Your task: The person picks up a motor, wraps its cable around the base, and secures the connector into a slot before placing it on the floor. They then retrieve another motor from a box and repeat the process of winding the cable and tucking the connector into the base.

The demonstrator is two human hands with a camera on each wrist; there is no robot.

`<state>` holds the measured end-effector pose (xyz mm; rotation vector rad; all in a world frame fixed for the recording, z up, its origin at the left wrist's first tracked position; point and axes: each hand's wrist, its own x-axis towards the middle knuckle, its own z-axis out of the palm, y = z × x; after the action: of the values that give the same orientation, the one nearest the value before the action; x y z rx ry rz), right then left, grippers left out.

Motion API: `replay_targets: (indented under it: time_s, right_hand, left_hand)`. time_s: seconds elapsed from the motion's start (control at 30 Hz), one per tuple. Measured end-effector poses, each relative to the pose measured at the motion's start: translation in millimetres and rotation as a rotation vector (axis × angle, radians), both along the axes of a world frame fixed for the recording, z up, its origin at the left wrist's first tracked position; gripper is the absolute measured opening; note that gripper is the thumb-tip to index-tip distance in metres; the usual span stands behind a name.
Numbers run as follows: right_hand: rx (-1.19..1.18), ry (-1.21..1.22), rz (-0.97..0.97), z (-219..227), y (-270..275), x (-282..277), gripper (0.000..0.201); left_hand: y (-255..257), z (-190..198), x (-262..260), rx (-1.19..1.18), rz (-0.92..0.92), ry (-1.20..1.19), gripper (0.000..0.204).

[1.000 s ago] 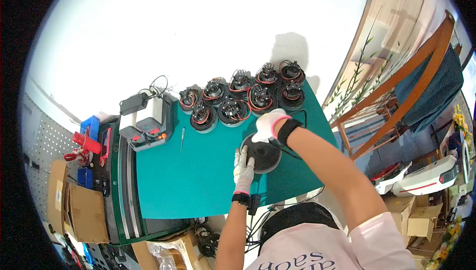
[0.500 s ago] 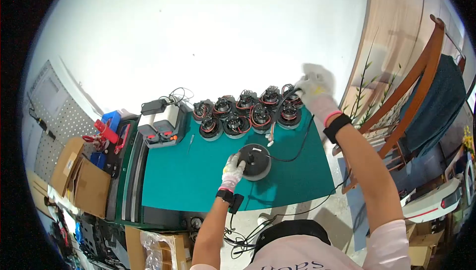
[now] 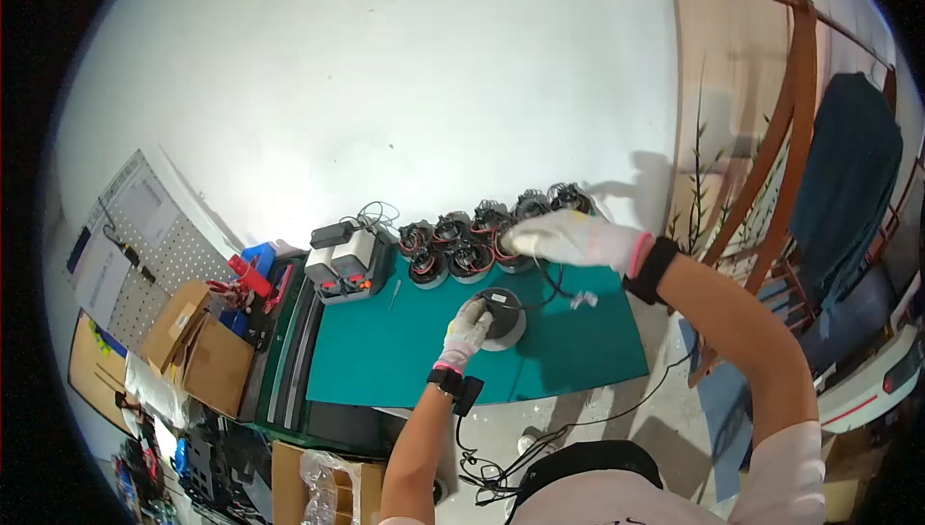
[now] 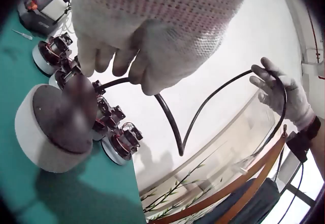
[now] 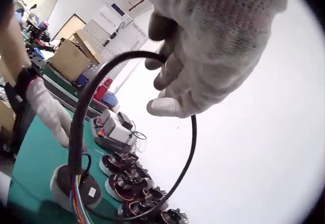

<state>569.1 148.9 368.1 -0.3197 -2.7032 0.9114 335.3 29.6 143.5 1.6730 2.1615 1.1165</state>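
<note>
We see the right hand [image 3: 573,239] gripping cable [image 5: 76,132], likely holding it clear — left hand [image 3: 465,334] apparently steadying the disc [image 3: 508,323], finger closure unclear.

We see knitted cloth gloves [image 5: 218,46], a smooth rubbery cable [image 5: 79,117], a matt-faced disc [image 4: 51,122] and a smooth, matt desk [image 3: 385,356].

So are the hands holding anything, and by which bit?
The right hand holds the cable partway along, short of its loose end. The left hand is at the edge of the disc; I can't tell if it grips.
</note>
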Motion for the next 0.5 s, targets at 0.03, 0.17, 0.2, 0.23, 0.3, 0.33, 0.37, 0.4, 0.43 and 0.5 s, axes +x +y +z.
replay_targets:
  time_s: [0.03, 0.17, 0.2, 0.23, 0.3, 0.33, 0.37, 0.4, 0.43, 0.5]
  right_hand:
    - [0.001, -0.167, -0.091, 12.2, -14.2, 0.7, 0.034]
    - [0.111, 0.000, -0.051, -27.9, 7.0, -6.1, 0.022]
    - [0.127, 0.008, -0.021, -33.1, 11.0, -8.5, 0.021]
    - [0.141, 0.017, 0.010, -32.8, 11.2, -12.0, 0.020]
    - [0.040, -0.080, -0.071, -30.7, 8.9, -21.4, 0.019]
    - [0.035, 0.013, 0.021, -50.5, 25.1, -33.4, 0.020]
    - [0.032, 0.104, 0.112, -65.1, 37.6, -44.4, 0.021]
    - [0.034, 0.086, 0.108, -71.2, 40.8, -54.9, 0.022]
    - [0.036, 0.081, 0.101, -67.8, 37.3, -61.5, 0.022]
    - [-0.134, -0.035, 0.187, -56.2, 26.3, -74.6, 0.023]
  left_hand:
    - [1.8, 6.9, -0.3, 0.014, 0.008, -0.004, 0.037]
    - [14.7, 29.4, -1.9, -0.053, -0.012, -0.105, 0.027]
    - [17.7, 28.6, -9.1, -0.099, 0.016, -0.056, 0.027]
    - [20.5, 31.5, -14.4, -0.147, 0.045, -0.005, 0.027]
    - [25.4, 37.8, -22.4, -0.200, 0.065, 0.002, 0.029]
    - [29.3, 41.5, -25.1, -0.213, 0.060, -0.053, 0.032]
    - [35.5, 44.0, -30.1, -0.225, 0.053, -0.110, 0.036]
    - [44.7, 42.3, -39.2, -0.306, 0.012, -0.118, 0.053]
    - [58.2, 26.3, -50.7, -0.304, 0.004, -0.122, 0.053]
    - [86.4, -11.7, -72.7, -0.123, -0.142, -0.244, 0.066]
